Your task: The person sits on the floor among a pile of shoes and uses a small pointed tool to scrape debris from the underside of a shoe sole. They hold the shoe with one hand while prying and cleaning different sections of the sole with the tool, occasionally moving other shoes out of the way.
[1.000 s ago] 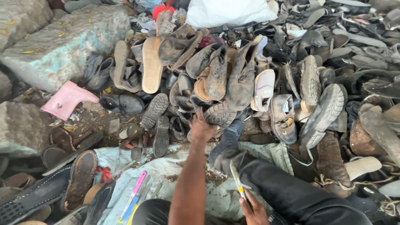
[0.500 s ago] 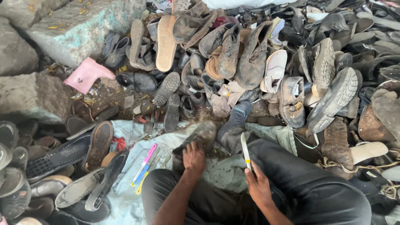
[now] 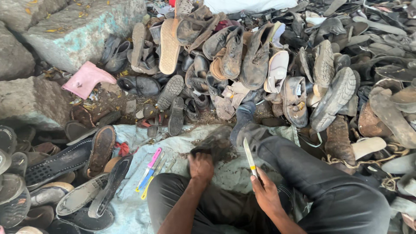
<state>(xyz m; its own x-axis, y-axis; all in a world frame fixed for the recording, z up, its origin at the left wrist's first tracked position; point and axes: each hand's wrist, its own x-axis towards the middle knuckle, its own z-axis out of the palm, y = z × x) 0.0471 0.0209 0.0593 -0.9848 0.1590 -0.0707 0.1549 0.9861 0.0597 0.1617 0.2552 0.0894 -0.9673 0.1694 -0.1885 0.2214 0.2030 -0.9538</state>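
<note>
My left hand [image 3: 201, 167] grips a dirty dark worn shoe [image 3: 215, 144], right hand [image 3: 265, 196] clamps a yellow-handled knife [image 3: 250, 157]; keep the blade angled away.

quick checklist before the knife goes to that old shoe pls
1. Left hand grips the dark, dusty worn shoe: ok.
2. Right hand holds the yellow-handled knife with a pale blade, blade up: ok.
3. Blade apart from left hand: ok.
4. Shoe rests on the pale blue cloth sheet: cannot tell, blurred.
5. Pink and yellow handled tools lie beside the left leg, away from the blade: ok.
</note>
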